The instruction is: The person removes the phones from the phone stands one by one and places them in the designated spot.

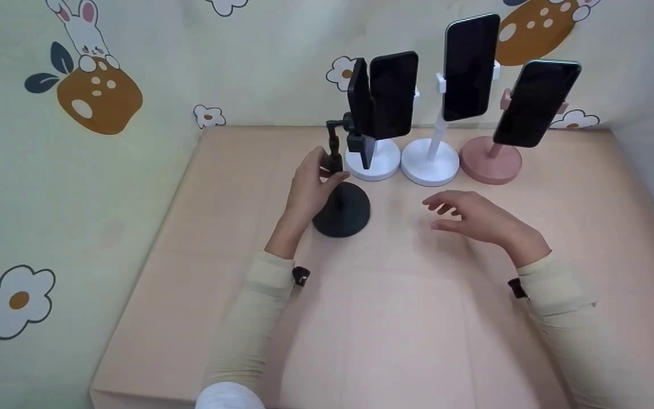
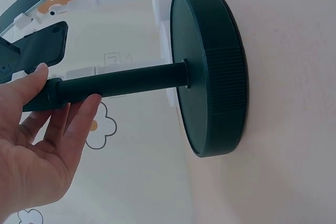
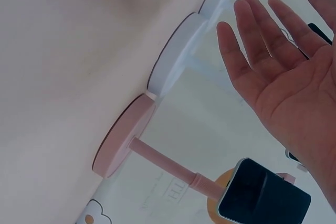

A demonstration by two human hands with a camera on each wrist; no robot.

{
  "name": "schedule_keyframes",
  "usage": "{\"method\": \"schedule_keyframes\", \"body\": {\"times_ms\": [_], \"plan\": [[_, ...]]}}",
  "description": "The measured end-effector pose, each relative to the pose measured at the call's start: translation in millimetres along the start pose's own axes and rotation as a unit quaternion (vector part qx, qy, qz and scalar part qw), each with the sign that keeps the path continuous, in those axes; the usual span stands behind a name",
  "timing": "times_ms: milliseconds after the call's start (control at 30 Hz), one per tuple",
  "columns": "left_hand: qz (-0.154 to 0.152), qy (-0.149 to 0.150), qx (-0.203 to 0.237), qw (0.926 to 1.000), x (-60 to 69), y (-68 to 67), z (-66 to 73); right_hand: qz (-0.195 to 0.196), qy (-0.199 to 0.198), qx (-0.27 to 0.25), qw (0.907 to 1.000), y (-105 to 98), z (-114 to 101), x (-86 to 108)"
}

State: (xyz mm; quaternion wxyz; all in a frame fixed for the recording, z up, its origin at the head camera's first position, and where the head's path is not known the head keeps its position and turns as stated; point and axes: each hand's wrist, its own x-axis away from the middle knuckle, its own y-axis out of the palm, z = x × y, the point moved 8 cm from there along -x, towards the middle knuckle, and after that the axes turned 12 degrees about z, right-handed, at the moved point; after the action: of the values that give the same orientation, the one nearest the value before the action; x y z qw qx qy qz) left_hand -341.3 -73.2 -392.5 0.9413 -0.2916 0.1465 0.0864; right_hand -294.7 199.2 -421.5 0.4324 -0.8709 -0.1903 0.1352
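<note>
A dark phone stand (image 1: 343,218) stands upright on the table, its round base (image 2: 226,77) flat on the cloth. My left hand (image 1: 308,190) holds its post, with the thumb on one side and the fingers on the other, near the collar in the left wrist view. The stand carries a dark phone (image 1: 359,91), seen nearly edge-on in the head view. My right hand (image 1: 477,218) hovers to the right of this stand, holding nothing. Its fingers look spread and relaxed in the right wrist view, with the palm (image 3: 294,85) showing.
Behind the dark stand are a white stand (image 1: 382,165) with a phone (image 1: 396,94), another white stand (image 1: 430,166) with a phone (image 1: 472,68), and a pink stand (image 1: 491,165) with a phone (image 1: 538,102). A patterned curtain (image 1: 151,45) hangs behind the table (image 1: 219,216).
</note>
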Motion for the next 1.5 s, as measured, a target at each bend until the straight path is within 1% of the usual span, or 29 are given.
{"method": "schedule_keyframes", "body": {"times_ms": [267,600,867,1033,1300,1500], "plan": [[-0.001,0.003,0.004,1.0,-0.2,0.2,1.1,0.011,-0.006,-0.007,0.9999,0.6,-5.5,-2.3],[0.0,-0.006,0.003,1.0,0.9,-0.6,0.9,0.011,0.001,-0.015,0.9998,2.5,-13.1,-5.8],[0.001,-0.004,0.004,1.0,0.6,-0.6,0.7,0.009,0.004,-0.02,0.9997,4.5,-18.0,-8.4],[0.002,-0.006,0.002,1.0,0.7,-0.5,-0.9,0.011,0.0,-0.021,0.9997,5.5,-22.2,-10.8],[0.0,-0.007,0.0,1.0,0.1,0.7,-1.5,0.02,-0.018,-0.02,0.9995,5.4,-29.5,-14.5],[0.001,-0.007,-0.001,1.0,0.1,0.3,-1.4,0.02,-0.017,-0.027,0.9993,4.9,-32.7,-16.2]]}}
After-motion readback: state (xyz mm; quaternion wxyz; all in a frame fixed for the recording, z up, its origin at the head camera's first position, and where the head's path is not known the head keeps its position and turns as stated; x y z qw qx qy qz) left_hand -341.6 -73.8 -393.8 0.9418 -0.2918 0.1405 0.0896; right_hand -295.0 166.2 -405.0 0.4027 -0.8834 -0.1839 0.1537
